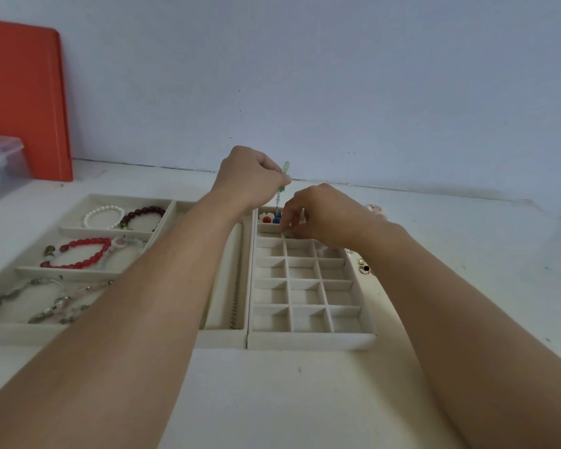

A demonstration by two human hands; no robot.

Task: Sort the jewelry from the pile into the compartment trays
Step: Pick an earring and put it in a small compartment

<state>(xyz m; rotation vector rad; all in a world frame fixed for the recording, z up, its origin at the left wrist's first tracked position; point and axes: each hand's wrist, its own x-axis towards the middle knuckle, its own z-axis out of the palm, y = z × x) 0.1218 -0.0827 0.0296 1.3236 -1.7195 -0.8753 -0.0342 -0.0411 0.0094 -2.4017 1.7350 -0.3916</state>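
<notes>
Green dangling bead earring (281,186) pinched in left hand (246,178), held above far row of beige velvet grid tray (311,340), likely so chain hangs free. Right hand (318,215), fingers curled, pinches lower end (guiding it into compartment, probably). Bracelets already lie in wide-slot beige tray (23,333).

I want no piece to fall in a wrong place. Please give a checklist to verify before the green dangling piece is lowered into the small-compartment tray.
1. Left hand grips the green piece firmly: ok, fingers curled round its top.
2. Piece hangs over the grid tray: ok, over its far rows.
3. Right hand steadies the lower end: cannot tell, fingers hide the contact.
4. Target compartment free: cannot tell, hidden by the right hand.
5. Near compartments free as alternative: ok, they look empty.
6. Red and blue beads in the far compartment clear of the chain: cannot tell, they lie close.
</notes>
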